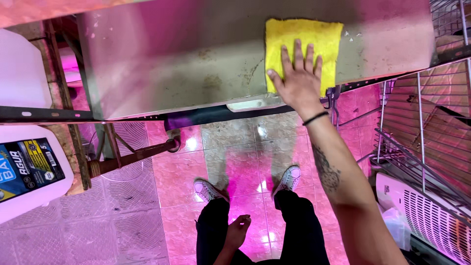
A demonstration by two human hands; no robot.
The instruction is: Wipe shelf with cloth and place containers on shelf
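The right hand (300,82) lay flat on a yellow cloth (303,49), its fingers (299,54) spread and stretched out, pressing down on the cloth and not gripping it. The cloth sat near the far edge of the metal tabletop (171,54), reaching out beyond the fingertips and a little to either side of them; the heel of the hand was off the cloth, close to the near edge.

Judging by the surface, the wiping looked only partly done. To the left of the fingers the metal bore brown blotches and scratchy streaks (211,81), and to the right of them a scatter of pale crumbs (354,37) lay just beside the cloth. Most of the tabletop further left looked dull and smeared, so a good stretch seemed left to go over.

The cloth itself was a bright yellow, fuzzy square, laid flat, with a slightly ragged upper edge; I could not tell whether it was wet or dry.

The left hand (237,230) hung down by the person's dark trousers, above the pink tiled floor (186,172), fingers loosely curled and holding nothing. A black band (315,118) circled the right wrist. A white jug (29,172) stood well off to the left, and a wire rack (422,127) to the right.
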